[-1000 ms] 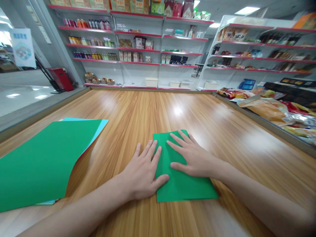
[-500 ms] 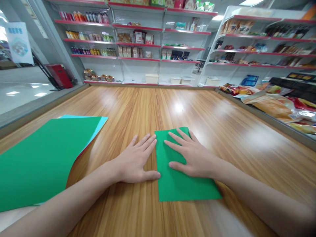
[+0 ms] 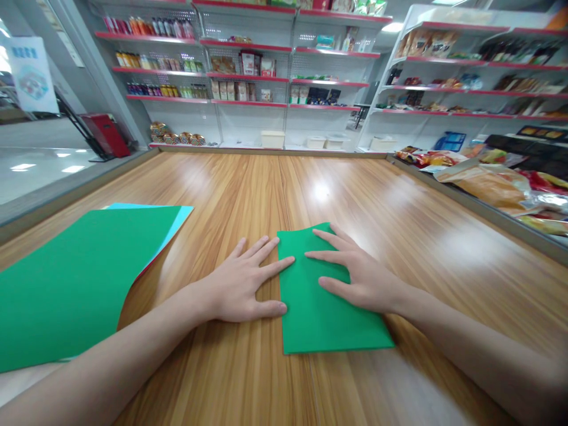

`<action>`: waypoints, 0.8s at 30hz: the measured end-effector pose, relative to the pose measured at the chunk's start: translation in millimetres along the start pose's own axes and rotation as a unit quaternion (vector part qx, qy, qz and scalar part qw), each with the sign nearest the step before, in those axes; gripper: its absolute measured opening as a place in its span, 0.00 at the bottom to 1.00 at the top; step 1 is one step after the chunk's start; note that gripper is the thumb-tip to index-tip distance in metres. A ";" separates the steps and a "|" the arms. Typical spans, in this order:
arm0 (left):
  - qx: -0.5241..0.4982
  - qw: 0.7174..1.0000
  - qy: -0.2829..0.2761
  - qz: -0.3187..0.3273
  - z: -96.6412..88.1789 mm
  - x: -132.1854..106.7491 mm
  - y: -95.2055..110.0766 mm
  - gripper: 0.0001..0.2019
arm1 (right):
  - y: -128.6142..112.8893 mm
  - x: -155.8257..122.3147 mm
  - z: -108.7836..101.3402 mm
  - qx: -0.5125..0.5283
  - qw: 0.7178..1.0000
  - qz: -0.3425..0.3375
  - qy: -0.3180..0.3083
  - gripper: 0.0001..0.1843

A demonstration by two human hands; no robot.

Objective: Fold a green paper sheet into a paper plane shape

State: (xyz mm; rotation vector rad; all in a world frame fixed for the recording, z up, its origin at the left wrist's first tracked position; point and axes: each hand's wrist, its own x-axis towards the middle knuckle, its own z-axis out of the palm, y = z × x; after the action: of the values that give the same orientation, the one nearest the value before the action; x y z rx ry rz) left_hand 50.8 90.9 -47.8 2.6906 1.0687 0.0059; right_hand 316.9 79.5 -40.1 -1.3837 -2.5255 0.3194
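Observation:
A folded green sheet of paper [image 3: 310,319] lies on the wooden table in front of me, its right side bulging up a little. My left hand [image 3: 242,284] is flat with fingers spread; its index fingertip and thumb tip touch the sheet's left edge, while the rest of it lies on the wood. Over the sheet's right part, my right hand [image 3: 355,269] is stretched out, fingers apart, its fingertips on the paper. To the left is a stack of larger coloured sheets [image 3: 75,278], green on top, with light blue and red edges showing below.
The wooden table [image 3: 231,183] has a raised rim around it. Packaged snacks [image 3: 488,183] lie beyond its right rim. Shelves with bottles and packets [image 3: 248,77] stand behind it. A red box [image 3: 106,135] is on the floor at the far left.
My left index finger has moved right onto the sheet, apart from the other fingers. My right hand has slid slightly right, and the paper's far right corner looks less curled.

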 end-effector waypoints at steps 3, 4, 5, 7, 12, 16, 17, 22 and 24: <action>0.001 1.000 0.002 0.001 -0.5 0.2 0.6 0.41 | 1.1 -0.4 -0.6 0.005 1.000 -0.001 -0.017 0.29; 0.003 1.000 0.000 0.001 -1.5 0.3 0.9 0.41 | 0.9 0.0 -1.0 0.004 1.000 -0.002 -0.020 0.29; 0.005 1.000 -0.002 0.001 -2.6 0.2 1.2 0.41 | 0.5 0.4 -1.4 0.002 1.000 -0.002 -0.022 0.29; 0.009 1.000 -0.005 0.001 -4.3 -0.1 1.3 0.42 | 0.2 0.9 -1.9 -0.006 1.000 -0.007 -0.022 0.29; 0.019 1.000 -0.004 -0.006 0.1 -0.7 -1.5 0.38 | -0.3 1.7 2.7 -0.029 0.999 -0.030 -0.016 0.29; 0.037 0.997 0.023 -0.071 10.7 1.7 1.3 0.32 | -1.5 2.7 6.4 -0.036 0.999 -0.036 -0.015 0.28; 0.041 0.994 0.031 -0.092 12.8 2.5 2.9 0.33 | -1.6 2.9 6.5 -0.036 0.999 -0.038 -0.014 0.28; 0.050 0.988 0.046 -0.139 17.7 4.9 7.4 0.37 | -0.8 4.1 5.6 -0.036 0.999 -0.037 -0.015 0.28; 0.052 0.988 0.051 -0.139 18.7 5.3 6.3 0.38 | -0.5 4.8 5.8 -0.035 0.999 -0.038 -0.014 0.28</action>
State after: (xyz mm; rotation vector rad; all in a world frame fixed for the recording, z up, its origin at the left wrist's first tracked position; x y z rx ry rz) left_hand 60.7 85.9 -65.0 2.6304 1.5060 0.0388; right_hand 312.2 82.9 -45.0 -1.3124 -2.6284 0.2397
